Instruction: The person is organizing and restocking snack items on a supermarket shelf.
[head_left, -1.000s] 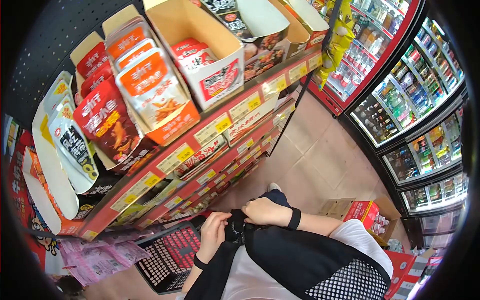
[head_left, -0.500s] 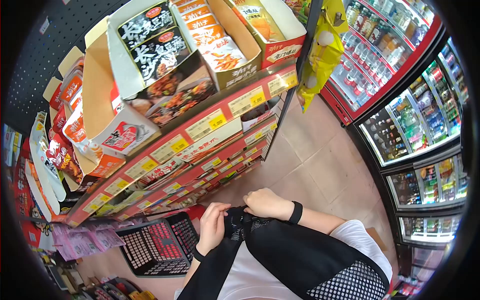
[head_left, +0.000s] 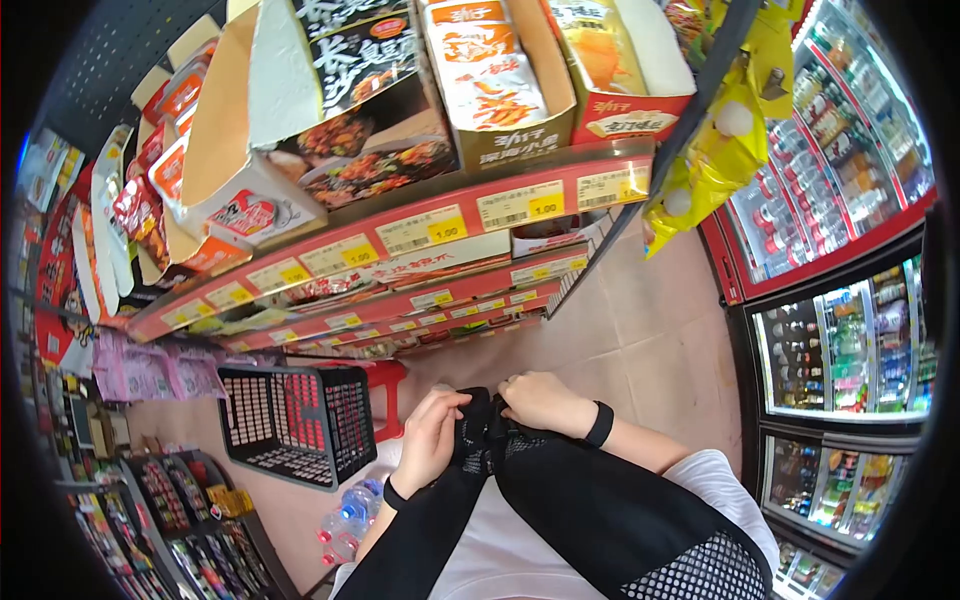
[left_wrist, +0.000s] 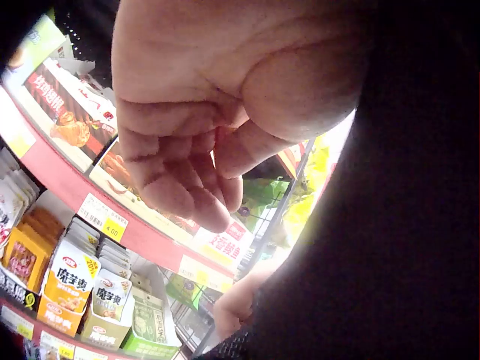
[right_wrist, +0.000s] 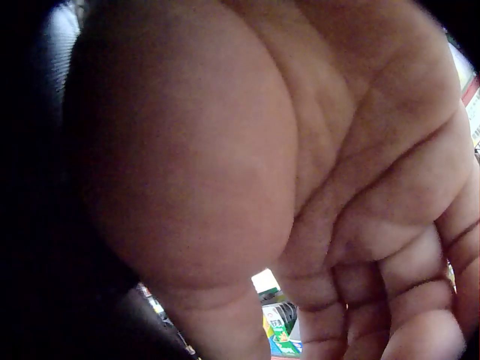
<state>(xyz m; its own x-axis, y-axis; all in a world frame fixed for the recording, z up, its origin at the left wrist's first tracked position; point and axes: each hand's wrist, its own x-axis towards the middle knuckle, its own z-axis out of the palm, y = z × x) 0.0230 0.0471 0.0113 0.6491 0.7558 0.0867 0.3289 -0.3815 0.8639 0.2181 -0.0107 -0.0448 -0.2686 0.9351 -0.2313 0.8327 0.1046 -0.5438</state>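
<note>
Person's left hand [head_left: 425,438] and right hand [head_left: 546,404] are pinching black fabric [head_left: 478,440] in closed grips, snack shelf [head_left: 372,249] and basket [head_left: 345,425] standing nearby.

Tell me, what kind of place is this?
Probably a little shop: there's a snack shelf with price tags, lit drink fridges and a shopping basket on the floor.

The shelf edge [head_left: 573,190] is red, its price labels [head_left: 422,230] yellow and white; the hanging packet [head_left: 722,150] is yellow; the basket [head_left: 345,425] is dark grey latticework; the black garment [head_left: 590,495] has a panel of white-dotted mesh [head_left: 700,575]; the blurred floor tiles [head_left: 600,325] seem pinkish.
</note>
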